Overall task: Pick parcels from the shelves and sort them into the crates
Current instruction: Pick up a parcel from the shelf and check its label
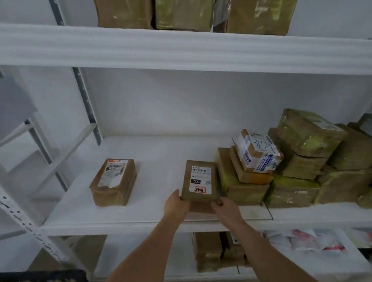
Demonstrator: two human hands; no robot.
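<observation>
My left hand (177, 204) & right hand (226, 207) gripped the near corners of a small brown parcel (200, 180) on the middle shelf (114, 220), just beside the stack (240, 180). Best to lift it level w/ both hands, clear of neighbours. Label read "010"; red-boxed writing illegible.

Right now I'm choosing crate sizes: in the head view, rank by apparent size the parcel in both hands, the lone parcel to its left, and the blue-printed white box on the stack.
1. Lone parcel, looks largest.
2. Held parcel.
3. Blue-printed white box: close to the held parcel and farther back, so their order is unsure.
</observation>
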